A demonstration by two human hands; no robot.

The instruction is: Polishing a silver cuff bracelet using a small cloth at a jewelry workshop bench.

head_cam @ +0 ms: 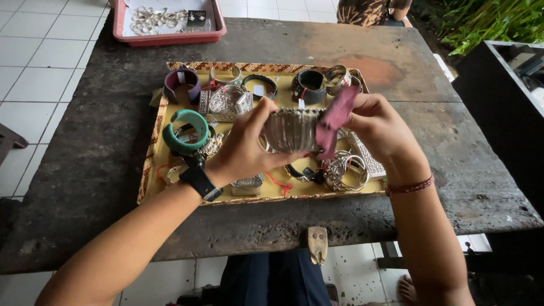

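Observation:
My left hand [241, 148] grips a wide silver cuff bracelet [290, 129] above a yellow tray. My right hand [378, 126] presses a pink cloth [334, 120] against the cuff's right side. A black watch sits on my left wrist and a red beaded band on my right. Both hands hover over the yellow tray [159, 148], which holds several bangles, among them a green one [186, 131], a purple one [181, 84] and a black one [309, 86].
The tray lies on a dark, worn stone table [90, 170]. A pink tray [165, 35] with silver rings stands at the far edge. Another person sits beyond the table at top right. A dark cabinet [504, 102] stands to the right.

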